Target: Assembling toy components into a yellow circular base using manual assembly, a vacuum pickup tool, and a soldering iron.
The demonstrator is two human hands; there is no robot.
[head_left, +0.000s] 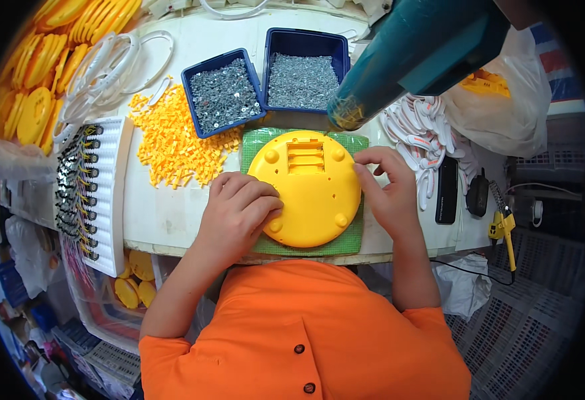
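Observation:
A round yellow plastic housing (302,207) lies flat on a green mat (349,243) in front of me. Its upward face has an open battery compartment near the far edge, round raised feet and small holes. My left hand (239,210) grips the housing's left edge, fingers curled over the rim. At the upper right rim, thumb and index finger of my right hand (389,187) close on the edge; whether they also pinch something small cannot be made out. A teal tapered tool (399,60) hangs above, its tip just beyond the housing's far edge.
Two blue bins (306,37) (222,130) of small metal parts stand beyond the mat. Small yellow pieces (179,143) are heaped at left, near a white foam tray (109,200) of wired parts. White straplike parts (419,130), a black phone (447,190) and a yellow-handled tool (504,230) are at right.

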